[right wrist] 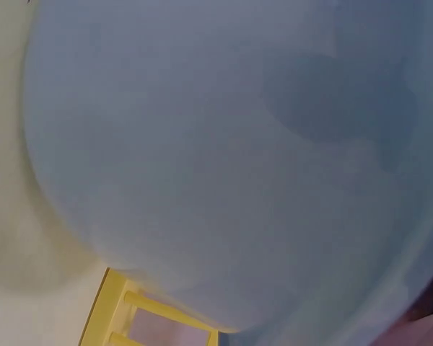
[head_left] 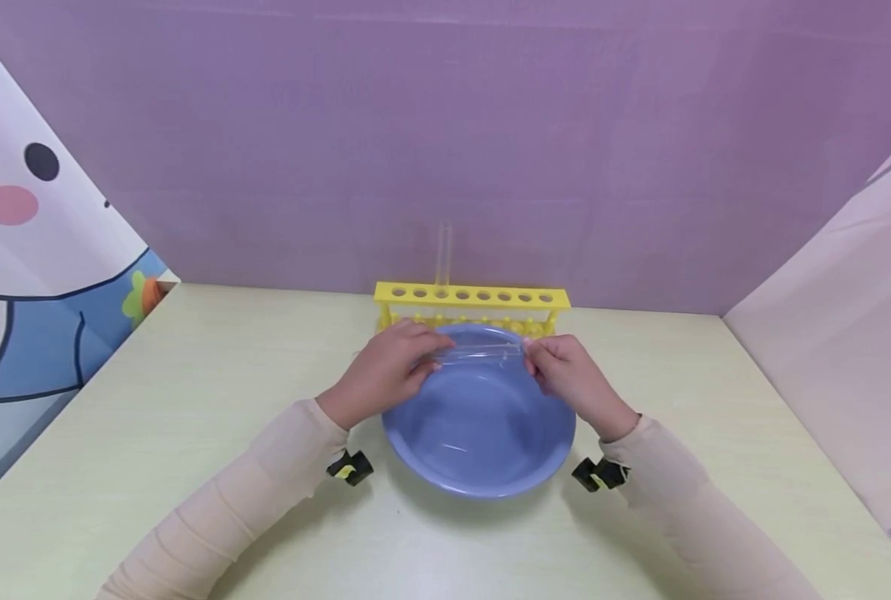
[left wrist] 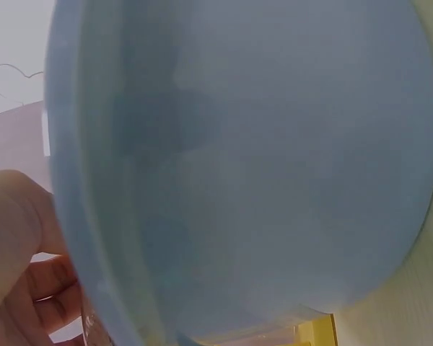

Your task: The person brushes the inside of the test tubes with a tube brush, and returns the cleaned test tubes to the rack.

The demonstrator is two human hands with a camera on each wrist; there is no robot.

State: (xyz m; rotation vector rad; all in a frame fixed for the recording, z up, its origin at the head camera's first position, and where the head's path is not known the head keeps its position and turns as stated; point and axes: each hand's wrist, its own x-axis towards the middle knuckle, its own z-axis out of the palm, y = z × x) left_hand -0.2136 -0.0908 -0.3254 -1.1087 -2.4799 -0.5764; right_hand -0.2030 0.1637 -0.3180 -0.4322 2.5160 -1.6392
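Observation:
A clear test tube [head_left: 481, 353] lies level above the far part of a blue basin [head_left: 483, 425]. My left hand [head_left: 392, 367] grips its left end between thumb and fingers. The right hand [head_left: 568, 371] pinches its other end near the basin's right rim. In the left wrist view the basin's outer wall [left wrist: 260, 158] fills most of the picture, with part of the left hand [left wrist: 22, 252] at the lower left. The right wrist view also shows mostly the basin [right wrist: 202, 166], which hides nearly all of the right hand.
Behind the basin stands a yellow test tube rack [head_left: 493, 296] with a row of holes and pegs. One upright clear test tube [head_left: 443, 258] sits in it, left of its middle. A purple cloth [head_left: 445, 150] hangs at the back of the pale table [head_left: 265, 333].

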